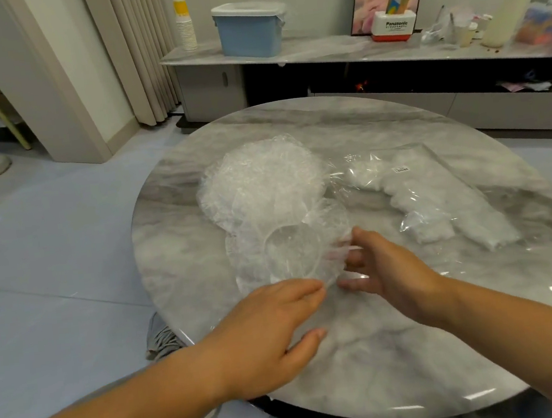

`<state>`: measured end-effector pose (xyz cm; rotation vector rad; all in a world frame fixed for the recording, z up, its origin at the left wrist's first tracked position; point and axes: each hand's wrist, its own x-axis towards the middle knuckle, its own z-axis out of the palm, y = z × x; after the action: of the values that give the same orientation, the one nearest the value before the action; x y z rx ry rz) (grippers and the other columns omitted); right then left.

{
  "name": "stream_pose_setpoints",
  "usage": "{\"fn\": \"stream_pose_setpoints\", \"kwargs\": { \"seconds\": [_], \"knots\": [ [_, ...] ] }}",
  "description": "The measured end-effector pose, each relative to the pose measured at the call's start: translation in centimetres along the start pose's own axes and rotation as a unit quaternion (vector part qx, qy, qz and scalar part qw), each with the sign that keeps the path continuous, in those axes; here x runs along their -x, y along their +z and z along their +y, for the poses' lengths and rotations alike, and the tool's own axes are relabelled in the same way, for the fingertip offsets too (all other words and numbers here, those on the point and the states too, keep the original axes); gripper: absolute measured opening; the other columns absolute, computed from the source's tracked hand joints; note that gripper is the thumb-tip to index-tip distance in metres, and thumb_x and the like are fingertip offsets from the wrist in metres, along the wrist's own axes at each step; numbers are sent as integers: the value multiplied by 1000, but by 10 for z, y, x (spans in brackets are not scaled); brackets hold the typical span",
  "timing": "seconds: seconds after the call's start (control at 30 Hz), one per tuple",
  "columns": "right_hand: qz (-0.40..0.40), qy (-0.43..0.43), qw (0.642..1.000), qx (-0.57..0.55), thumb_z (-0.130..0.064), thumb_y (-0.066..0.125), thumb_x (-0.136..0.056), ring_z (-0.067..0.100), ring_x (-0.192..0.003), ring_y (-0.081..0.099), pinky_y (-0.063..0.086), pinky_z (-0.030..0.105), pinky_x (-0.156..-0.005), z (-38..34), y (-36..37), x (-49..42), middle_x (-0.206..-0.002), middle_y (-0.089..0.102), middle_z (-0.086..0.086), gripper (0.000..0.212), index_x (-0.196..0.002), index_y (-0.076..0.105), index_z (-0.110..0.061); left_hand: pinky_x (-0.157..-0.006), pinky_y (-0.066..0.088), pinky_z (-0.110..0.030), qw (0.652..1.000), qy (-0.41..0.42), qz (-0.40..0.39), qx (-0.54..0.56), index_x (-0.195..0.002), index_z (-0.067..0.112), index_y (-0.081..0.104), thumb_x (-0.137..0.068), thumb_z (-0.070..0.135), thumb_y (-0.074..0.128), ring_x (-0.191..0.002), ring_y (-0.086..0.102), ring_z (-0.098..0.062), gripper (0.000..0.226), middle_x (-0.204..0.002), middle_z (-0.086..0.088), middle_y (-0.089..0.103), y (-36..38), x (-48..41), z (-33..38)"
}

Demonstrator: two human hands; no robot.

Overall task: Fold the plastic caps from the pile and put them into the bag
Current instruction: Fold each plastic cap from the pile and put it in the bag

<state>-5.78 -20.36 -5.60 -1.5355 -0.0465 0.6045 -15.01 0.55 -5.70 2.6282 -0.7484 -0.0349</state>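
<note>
Near side of the pile [258, 180], the left hand [273, 328] lies nearly flat, straight fingers touching the rim of one cap [289, 251], likely to pin it for folding. That cap lies spread against the pile's near edge. The right hand [386, 268] seems to pinch the cap's rim, though clear film blurs this. The bag [443, 191] lies right of the pile, handy for filling.
</note>
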Motion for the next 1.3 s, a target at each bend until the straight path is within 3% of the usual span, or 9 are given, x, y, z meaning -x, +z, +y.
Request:
{"fn": "stream_pose_setpoints", "kwargs": {
  "seconds": [0.07,0.17,0.3,0.47,0.57,0.9,1.07,1.2,1.3],
  "knots": [
    [66,-6,998,-9,-43,40,-106,24,-109,70,56,53,-96,-9,-7,16,-110,76,9,34,-123,57,-19,-114,15,-11,999,22,-28,1,-154,22,38,-102,49,37,-139,33,-5,58,-156,11,37,7,0,6],
    [97,-88,978,164,-47,47,-101,8,-107,67,62,40,-83,-11,-22,44,-120,67,-7,39,-139,45,-39,-114,33,-29,997,43,-64,3,-148,19,46,-103,47,39,-129,45,-12,54,-146,7,47,17,-7,14],
    [52,-138,937,318,-38,57,-100,-2,-110,58,59,35,-88,-3,-37,65,-132,53,-20,17,-101,73,-31,-108,38,-31,993,67,-89,26,-141,16,52,-103,44,44,-123,49,-12,48,-139,5,52,26,-17,23],
    [-128,-231,768,583,-51,40,-99,1,-141,29,27,21,-113,18,-54,77,-150,45,-23,41,-93,76,-32,-124,10,-26,993,82,-71,41,-148,30,47,-96,57,53,-148,22,0,59,-159,10,36,26,-9,11],
    [-155,-225,737,618,-54,33,-99,8,-149,17,22,27,-119,27,-52,77,-159,35,-18,46,-104,75,-34,-123,14,-26,998,28,-51,32,-150,37,41,-84,75,56,-150,10,3,77,-163,16,24,25,-2,-6],
    [-164,-255,732,610,-47,38,-103,6,-147,30,37,38,-112,41,-46,76,-148,51,-17,48,-141,58,-26,-124,-1,-32,996,11,-73,-41,-152,40,36,-79,87,47,-153,-8,-5,88,-167,13,8,32,2,-26],
    [-118,-288,764,565,-41,43,-101,2,-149,28,31,36,-117,46,-47,84,-135,60,-22,41,-132,66,-24,-111,31,-31,998,22,49,19,-130,41,62,-78,77,63,-131,40,-8,62,-144,15,43,36,7,-22],
    [-77,-300,788,532,-38,47,-98,-6,-131,49,25,27,-118,50,-43,86,-123,67,-22,38,-123,72,-25,-91,45,-29,995,20,75,58,-105,38,71,-87,64,65,-99,56,-1,33,-103,22,60,32,9,-15],
    [-60,-256,850,457,-42,47,-94,-4,-114,60,39,19,-106,48,-39,86,-116,69,-21,41,-120,74,-25,-81,48,-23,987,-50,56,143,-90,33,73,-91,59,60,-88,63,-3,28,-88,21,68,26,10,-11]
  ]
}}
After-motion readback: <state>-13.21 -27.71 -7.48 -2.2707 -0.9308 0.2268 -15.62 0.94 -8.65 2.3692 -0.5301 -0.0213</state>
